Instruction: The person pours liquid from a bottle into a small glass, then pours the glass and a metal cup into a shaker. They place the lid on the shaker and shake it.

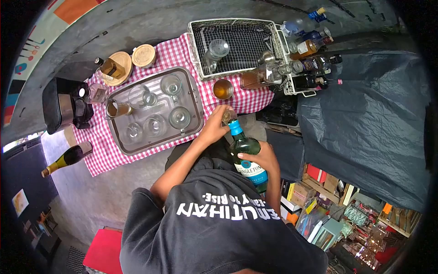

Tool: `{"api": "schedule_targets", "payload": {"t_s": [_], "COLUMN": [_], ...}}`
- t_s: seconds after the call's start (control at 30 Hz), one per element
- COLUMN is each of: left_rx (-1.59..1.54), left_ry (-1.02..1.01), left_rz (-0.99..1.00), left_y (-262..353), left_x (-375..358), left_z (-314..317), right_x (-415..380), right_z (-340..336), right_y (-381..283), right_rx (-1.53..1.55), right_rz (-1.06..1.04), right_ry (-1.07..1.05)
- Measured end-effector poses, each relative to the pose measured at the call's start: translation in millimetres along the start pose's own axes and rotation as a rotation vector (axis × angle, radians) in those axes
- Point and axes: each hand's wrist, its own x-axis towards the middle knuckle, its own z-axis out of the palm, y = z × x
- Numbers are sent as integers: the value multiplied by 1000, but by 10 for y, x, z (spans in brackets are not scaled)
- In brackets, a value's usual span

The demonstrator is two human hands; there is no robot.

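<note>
My right hand is wrapped round a green glass whisky bottle with a blue neck band and a white and blue label. The bottle leans over my lap, its neck toward the table. At its mouth, my left hand is closed on a small vessel that looks like a shot glass or jigger; its details are hard to make out. Just beyond that stands a glass of amber liquid on the checked cloth. Left of my left hand, the brown tray carries several clear glasses and cups, including a glass cup.
A wire basket with a glass stands at the back, several bottles along its right side. A coffee machine is at left. A dark wine bottle lies near the front left corner. Wooden lids sit behind the tray.
</note>
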Motion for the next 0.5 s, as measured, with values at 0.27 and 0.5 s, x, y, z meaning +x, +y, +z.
{"api": "schedule_targets", "payload": {"t_s": [0.27, 0.5], "left_rx": [-17, -10], "left_ry": [-5, -6], "left_rz": [-2, -9], "left_y": [-11, -51], "left_x": [15, 41], "left_z": [12, 38], "right_x": [3, -8], "right_z": [-12, -28], "right_y": [-13, -42], "right_rx": [28, 11], "right_rz": [13, 1], "right_ry": [-13, 0]}}
